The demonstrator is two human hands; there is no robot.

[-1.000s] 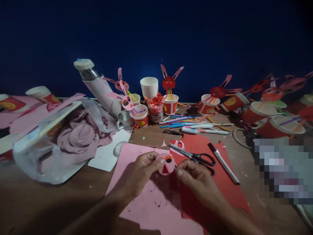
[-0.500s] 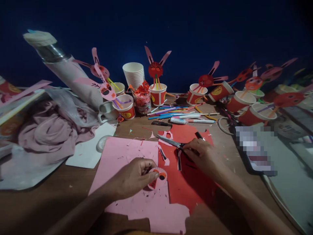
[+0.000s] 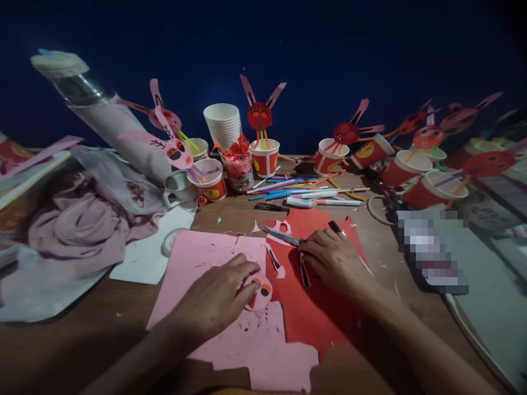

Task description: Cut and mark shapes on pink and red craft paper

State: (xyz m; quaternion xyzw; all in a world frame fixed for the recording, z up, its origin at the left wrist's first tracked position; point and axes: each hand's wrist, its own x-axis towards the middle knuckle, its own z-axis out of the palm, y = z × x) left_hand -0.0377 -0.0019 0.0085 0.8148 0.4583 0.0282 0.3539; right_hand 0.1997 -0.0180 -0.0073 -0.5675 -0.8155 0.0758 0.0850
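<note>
A round pink paper face (image 3: 262, 296) with orange-and-black eyes lies on a pink paper sheet (image 3: 197, 274). My left hand (image 3: 220, 288) is over its left side, thumb and fingers apart, partly hiding it. My right hand (image 3: 329, 253) is curled over the handles of a pair of scissors (image 3: 284, 236), whose blades point left above a red paper sheet (image 3: 319, 323). The handles are mostly hidden under my fingers. Just below them, a narrow black-and-pink paper strip (image 3: 304, 271) touches the red sheet. A similar cut piece (image 3: 274, 260) lies near the left edge of that sheet.
Colored sticks and markers (image 3: 304, 189) lie beyond the papers. Paper cups (image 3: 264, 159) with paper rabbit faces line the back, beside a stack of white cups (image 3: 223, 120). A phone (image 3: 430, 252) is at right, and bundled cloth (image 3: 82, 219) at left.
My left hand has loosened its pinch on the paper face, which sits slightly farther left and up. My right hand has moved slightly left and settled lower over the scissor handles.
</note>
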